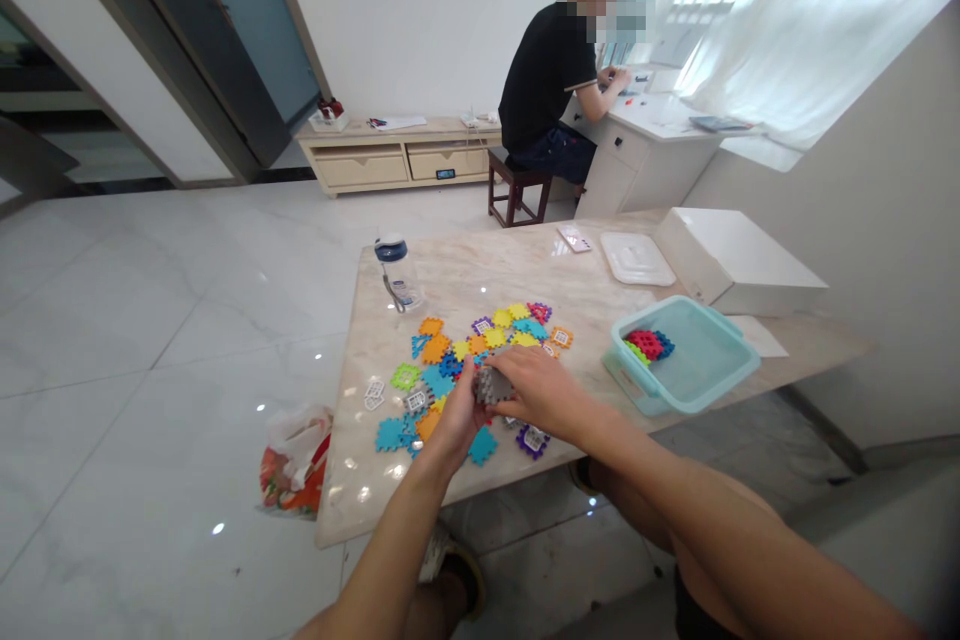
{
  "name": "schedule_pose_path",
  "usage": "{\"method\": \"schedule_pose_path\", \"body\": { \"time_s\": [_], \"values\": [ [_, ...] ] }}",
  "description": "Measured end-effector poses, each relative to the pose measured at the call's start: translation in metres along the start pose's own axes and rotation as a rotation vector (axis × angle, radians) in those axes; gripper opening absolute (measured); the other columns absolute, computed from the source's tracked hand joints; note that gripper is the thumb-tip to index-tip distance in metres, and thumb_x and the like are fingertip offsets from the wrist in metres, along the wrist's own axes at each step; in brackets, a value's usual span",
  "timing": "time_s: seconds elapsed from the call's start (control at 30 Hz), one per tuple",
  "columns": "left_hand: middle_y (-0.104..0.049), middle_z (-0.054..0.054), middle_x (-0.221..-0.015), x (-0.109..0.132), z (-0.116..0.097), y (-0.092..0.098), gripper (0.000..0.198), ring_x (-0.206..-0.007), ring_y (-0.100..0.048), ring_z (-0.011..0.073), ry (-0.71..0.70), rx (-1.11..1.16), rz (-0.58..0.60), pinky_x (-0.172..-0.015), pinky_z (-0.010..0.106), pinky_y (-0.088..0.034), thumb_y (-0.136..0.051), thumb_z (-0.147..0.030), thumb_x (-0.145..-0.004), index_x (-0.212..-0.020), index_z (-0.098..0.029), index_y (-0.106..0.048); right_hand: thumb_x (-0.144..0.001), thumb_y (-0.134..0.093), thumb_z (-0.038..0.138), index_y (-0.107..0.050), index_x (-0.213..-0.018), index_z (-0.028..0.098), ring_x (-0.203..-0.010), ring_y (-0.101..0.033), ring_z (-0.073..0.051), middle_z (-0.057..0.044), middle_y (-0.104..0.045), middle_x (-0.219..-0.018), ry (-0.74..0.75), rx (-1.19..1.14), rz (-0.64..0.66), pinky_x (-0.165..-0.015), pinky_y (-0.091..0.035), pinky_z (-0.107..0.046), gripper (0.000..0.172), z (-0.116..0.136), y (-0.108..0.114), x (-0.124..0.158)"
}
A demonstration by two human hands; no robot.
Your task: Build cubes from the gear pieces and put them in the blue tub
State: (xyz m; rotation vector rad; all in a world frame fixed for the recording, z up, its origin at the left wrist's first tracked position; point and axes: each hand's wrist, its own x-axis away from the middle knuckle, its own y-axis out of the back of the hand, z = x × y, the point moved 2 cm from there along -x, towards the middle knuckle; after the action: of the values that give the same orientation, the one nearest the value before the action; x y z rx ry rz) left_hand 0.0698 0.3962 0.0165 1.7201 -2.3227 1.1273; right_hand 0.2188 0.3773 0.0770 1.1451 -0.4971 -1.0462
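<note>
Both my hands meet over a scatter of coloured interlocking plastic tiles (480, 345) on a marble-topped table (465, 280). My left hand (459, 415) and my right hand (538, 390) are both closed around a grey tile piece (493, 385), held just above the tiles. Orange, blue, yellow, green and purple tiles lie all round my hands; some are hidden beneath them.
A teal plastic bin (694, 360) with a few red, green and blue tiles stands to the right, its white lid (637, 258) and a white box (739, 260) behind. A bottle (399, 272) stands at far left, a phone (574, 238) farther back. A bag (295, 460) lies on the floor. Another person sits at a desk (652, 130).
</note>
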Motion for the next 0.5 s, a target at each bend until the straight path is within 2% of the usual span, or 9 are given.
{"method": "schedule_pose_path", "body": {
  "time_s": [0.17, 0.3, 0.4, 0.5],
  "values": [
    [-0.069, 0.003, -0.076, -0.004, 0.003, -0.001, 0.064, -0.074, -0.071, 0.0226, 0.042, -0.013, -0.016, -0.05, 0.026, -0.049, -0.074, -0.083, -0.08, -0.083, -0.02, -0.06, -0.086, -0.089, 0.027, -0.067, -0.119, 0.021, -0.113, -0.071, -0.034, -0.012, -0.077, -0.118, 0.024, 0.117, 0.043, -0.097, -0.057, -0.046, 0.04, 0.008, -0.012, -0.002],
    [-0.072, 0.002, -0.077, -0.007, 0.004, 0.002, 0.063, -0.079, -0.075, 0.0246, 0.044, -0.006, -0.097, -0.053, 0.026, -0.053, -0.078, -0.08, -0.079, -0.084, -0.021, -0.059, -0.088, -0.086, 0.029, -0.065, -0.124, 0.017, -0.112, -0.07, -0.033, -0.013, -0.076, -0.119, 0.014, 0.182, 0.061, -0.095, -0.057, -0.045, 0.043, 0.014, -0.011, -0.004],
    [-0.074, 0.001, -0.077, -0.008, 0.002, 0.003, 0.053, -0.08, -0.076, 0.0229, 0.021, 0.015, -0.13, -0.056, 0.025, -0.055, -0.077, -0.071, -0.087, -0.09, -0.019, -0.063, -0.089, -0.085, 0.028, -0.066, -0.123, 0.018, -0.113, -0.069, -0.031, -0.012, -0.076, -0.119, 0.007, 0.169, 0.047, -0.097, -0.056, -0.042, 0.04, 0.016, -0.006, -0.006],
    [-0.076, 0.0, -0.079, -0.008, -0.006, 0.001, 0.041, -0.079, -0.076, 0.0195, 0.009, 0.027, -0.103, -0.06, 0.024, -0.057, -0.064, -0.061, -0.102, -0.095, -0.021, -0.068, -0.09, -0.084, 0.026, -0.066, -0.125, 0.02, -0.115, -0.069, -0.028, -0.01, -0.076, -0.122, -0.039, 0.091, 0.009, -0.101, -0.055, -0.038, 0.039, 0.013, 0.001, -0.009]
  ]
}}
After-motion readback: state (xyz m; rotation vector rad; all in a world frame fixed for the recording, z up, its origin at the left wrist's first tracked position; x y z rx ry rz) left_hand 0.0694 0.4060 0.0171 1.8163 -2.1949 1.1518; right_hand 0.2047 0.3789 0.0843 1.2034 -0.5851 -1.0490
